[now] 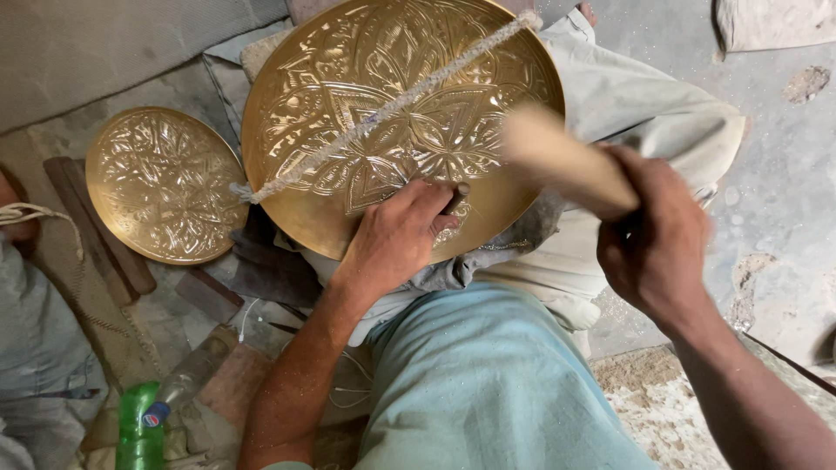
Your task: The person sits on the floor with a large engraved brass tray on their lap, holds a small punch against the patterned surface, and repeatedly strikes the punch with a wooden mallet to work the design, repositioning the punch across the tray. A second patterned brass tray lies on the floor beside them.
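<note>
While left hand point(396, 235) steadies punch point(456, 198), right hand point(653, 239) grips mallet point(566, 161).

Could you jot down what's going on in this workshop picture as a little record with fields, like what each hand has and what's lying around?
Left hand: pinches a thin punch tool, its tip set on the large engraved brass plate.
Right hand: grips a blurred wooden mallet handle raised over the plate.
Plate support: rests on the person's lap over a grey cloth.
Rope: a rough cord runs diagonally across the plate's face.
Nearby: a smaller engraved brass plate on the floor at left; a green plastic bottle at lower left.
</note>
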